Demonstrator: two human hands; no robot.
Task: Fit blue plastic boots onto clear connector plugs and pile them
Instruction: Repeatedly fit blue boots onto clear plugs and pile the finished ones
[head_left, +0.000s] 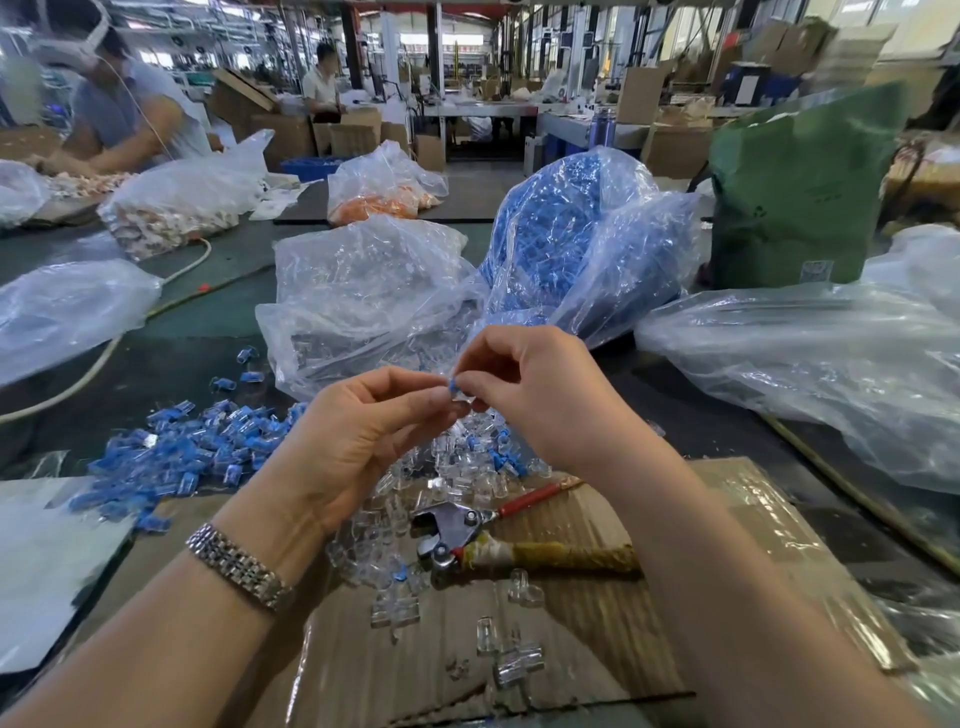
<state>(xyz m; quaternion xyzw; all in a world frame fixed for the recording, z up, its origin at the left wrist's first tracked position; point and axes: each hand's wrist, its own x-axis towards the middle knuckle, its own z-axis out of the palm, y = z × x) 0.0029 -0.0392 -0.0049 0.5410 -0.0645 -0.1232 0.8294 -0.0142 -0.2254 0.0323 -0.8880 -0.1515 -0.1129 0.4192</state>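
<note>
Pinching one blue boot (453, 385) between two hands, raised above the table (182, 343): left hand (358, 441) curled, thumb and forefinger tips closed on the piece from the left; right hand (524, 389) curled, fingertips closed on it from the right. Clear plug (461, 396) just visible under the blue, touching it; how far seated, cannot tell. Metal watch band (239, 566) on left wrist.

Below the hands, on flattened cardboard (597, 623): loose heap of clear plugs (415, 493), too many to count, a few blue boots mixed in. Four or so stray clear plugs nearer the body, apart from the heap. One hand tool (467, 530) lying beside the heap, two handles, one red, one wrapped in yellowish tape.

Left of the cardboard, on the table: pile of fitted blue pieces (176, 452), dozens, uncountable; four or five strays beyond its far edge.

Behind the hands, two bags touching: one clear bag of clear plugs (363, 291), one clear bag of blue boots (566, 228). One large clear bag (810, 374) at right, one (67, 312) at left, contents unclear. One green sack (800, 197) standing upright at far right. Further back, one bag of orange parts (379, 192), one bag of pale parts (182, 202). One pale cable (104, 353) curving across the table at left.

Two other people seated in the background.
</note>
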